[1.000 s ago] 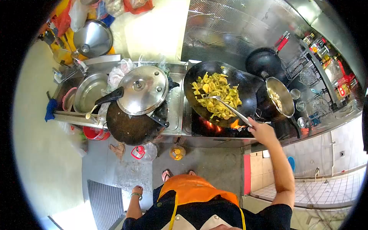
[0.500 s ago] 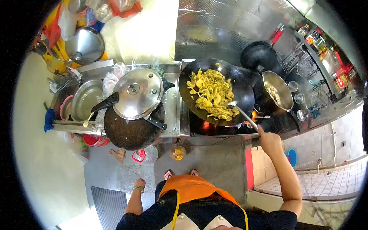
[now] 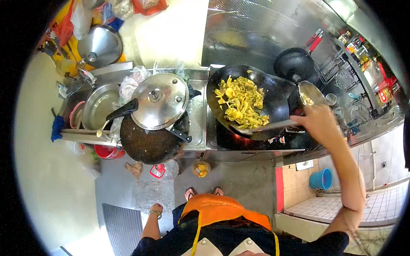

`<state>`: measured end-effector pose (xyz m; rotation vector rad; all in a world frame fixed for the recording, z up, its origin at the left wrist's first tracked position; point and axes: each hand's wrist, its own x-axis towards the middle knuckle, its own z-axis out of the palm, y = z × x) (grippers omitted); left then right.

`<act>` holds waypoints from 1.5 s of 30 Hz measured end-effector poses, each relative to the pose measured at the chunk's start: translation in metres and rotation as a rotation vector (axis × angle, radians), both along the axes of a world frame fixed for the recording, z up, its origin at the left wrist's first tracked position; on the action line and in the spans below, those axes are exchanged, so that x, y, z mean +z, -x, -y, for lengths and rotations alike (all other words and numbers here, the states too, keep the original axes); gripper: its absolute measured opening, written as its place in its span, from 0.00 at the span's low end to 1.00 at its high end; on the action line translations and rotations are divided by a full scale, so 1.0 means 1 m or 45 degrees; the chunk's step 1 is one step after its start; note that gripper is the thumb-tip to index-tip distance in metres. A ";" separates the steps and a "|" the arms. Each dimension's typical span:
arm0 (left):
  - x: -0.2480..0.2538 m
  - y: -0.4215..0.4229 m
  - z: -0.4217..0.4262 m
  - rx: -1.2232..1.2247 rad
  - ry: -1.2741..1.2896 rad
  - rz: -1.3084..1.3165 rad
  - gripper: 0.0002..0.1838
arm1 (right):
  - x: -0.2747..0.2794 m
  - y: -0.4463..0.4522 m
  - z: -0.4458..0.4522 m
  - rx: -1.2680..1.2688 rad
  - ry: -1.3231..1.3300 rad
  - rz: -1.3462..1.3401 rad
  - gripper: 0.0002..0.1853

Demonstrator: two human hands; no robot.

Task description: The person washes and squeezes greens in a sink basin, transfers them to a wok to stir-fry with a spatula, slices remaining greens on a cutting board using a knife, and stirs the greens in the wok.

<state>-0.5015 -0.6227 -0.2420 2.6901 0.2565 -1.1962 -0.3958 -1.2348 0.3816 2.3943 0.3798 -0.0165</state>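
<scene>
My right hand (image 3: pixel 318 123) is closed round the handle of a spatula (image 3: pixel 279 125), held low over the near side of a black wok (image 3: pixel 273 94). Its head is blurred near the wok's front rim. Yellow-green sliced vegetables (image 3: pixel 241 102) are heaped in the wok. Just beyond my right hand is a metal pan (image 3: pixel 314 91) with pale pieces in it, partly hidden by that hand. My left hand (image 3: pixel 156 209) hangs low beside my body, away from the stove, its fingers curled with nothing visible in them.
Left of the wok, a pressure cooker lid (image 3: pixel 160 100) and a knife (image 3: pixel 179 134) lie on a round chopping board (image 3: pixel 147 147). A metal basin (image 3: pixel 100 104) sits farther left. Behind the stove is a second black wok (image 3: pixel 292 64). Bottles (image 3: pixel 354 42) stand on the right-hand shelf.
My right hand has moved right and away from my body, swinging the spatula flatter toward the wok's front rim. The heap of vegetables has shifted shape slightly. My left hand stays low.
</scene>
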 end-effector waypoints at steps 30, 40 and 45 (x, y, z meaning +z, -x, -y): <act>-0.003 0.010 -0.028 0.133 0.129 -0.049 0.19 | -0.061 0.070 0.029 -1.348 -1.380 -0.286 0.26; 0.003 -0.041 0.004 -0.060 0.144 0.068 0.19 | -0.147 0.023 0.012 -1.338 -1.805 -0.241 0.25; 0.031 -0.040 0.012 0.047 0.197 0.187 0.18 | -0.109 0.039 0.057 -1.303 -1.451 -0.297 0.24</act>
